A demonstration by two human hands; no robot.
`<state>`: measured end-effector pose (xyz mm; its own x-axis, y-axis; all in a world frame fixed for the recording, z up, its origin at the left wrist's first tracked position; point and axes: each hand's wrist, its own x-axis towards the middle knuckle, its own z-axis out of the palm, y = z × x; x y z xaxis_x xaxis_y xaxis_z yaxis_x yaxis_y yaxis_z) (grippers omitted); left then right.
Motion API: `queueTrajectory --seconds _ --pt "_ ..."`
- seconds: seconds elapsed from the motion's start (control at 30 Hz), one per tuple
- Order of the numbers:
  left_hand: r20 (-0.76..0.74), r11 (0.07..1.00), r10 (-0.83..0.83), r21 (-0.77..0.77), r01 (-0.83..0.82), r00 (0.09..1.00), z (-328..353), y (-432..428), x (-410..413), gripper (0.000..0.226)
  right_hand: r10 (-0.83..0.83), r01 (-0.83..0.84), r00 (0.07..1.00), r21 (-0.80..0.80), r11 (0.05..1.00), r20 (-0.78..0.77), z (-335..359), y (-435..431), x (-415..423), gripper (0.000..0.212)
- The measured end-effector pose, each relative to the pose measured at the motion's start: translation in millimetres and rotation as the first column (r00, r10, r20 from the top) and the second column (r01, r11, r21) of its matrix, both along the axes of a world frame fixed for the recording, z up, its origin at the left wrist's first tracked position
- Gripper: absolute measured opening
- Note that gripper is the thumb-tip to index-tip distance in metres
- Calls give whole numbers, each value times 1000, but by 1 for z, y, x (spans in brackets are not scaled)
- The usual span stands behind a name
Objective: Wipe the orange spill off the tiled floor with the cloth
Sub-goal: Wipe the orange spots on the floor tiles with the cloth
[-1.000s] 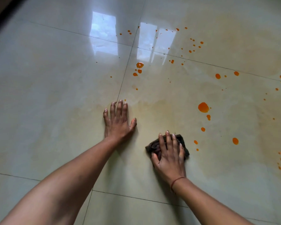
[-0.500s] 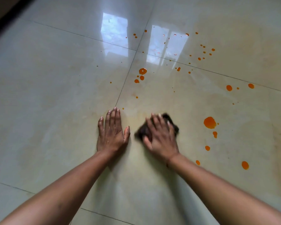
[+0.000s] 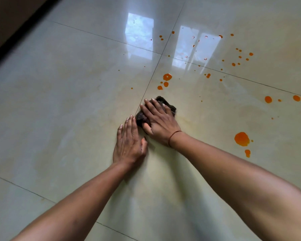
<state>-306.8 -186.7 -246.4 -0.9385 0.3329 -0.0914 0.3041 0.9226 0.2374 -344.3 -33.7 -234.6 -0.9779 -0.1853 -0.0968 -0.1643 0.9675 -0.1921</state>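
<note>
Looks down on a glossy pale tiled floor (image 3: pixel 59 119), with the orange spill (image 3: pixel 241 139) scattered in drops across the view from 12 to 3 o'clock, the biggest blob at 3 o'clock. Lays the left hand (image 3: pixel 129 145) flat on bare tile, fingers straight and gripping nothing, and presses the right hand (image 3: pixel 159 122), fingers straight and spread, onto the dark crumpled cloth (image 3: pixel 163 100) just beside it at 1 o'clock. Wears a thin thread (image 3: pixel 174 134) round the right wrist.
</note>
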Motion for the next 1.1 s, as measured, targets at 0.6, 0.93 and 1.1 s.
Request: queueTrajectory --seconds 0.6,0.93,1.1 --pt "50 956 -291 41 289 955 11 78 27 81 -538 536 843 -106 838 12 -1 86 138 78" --pt "66 955 -287 -52 291 956 5 119 44 80 -759 757 650 -68 650 -26 -5 109 212 74" --pt "46 948 -313 -46 315 949 9 127 49 74 -681 679 731 -54 732 -45 -4 68 297 76"
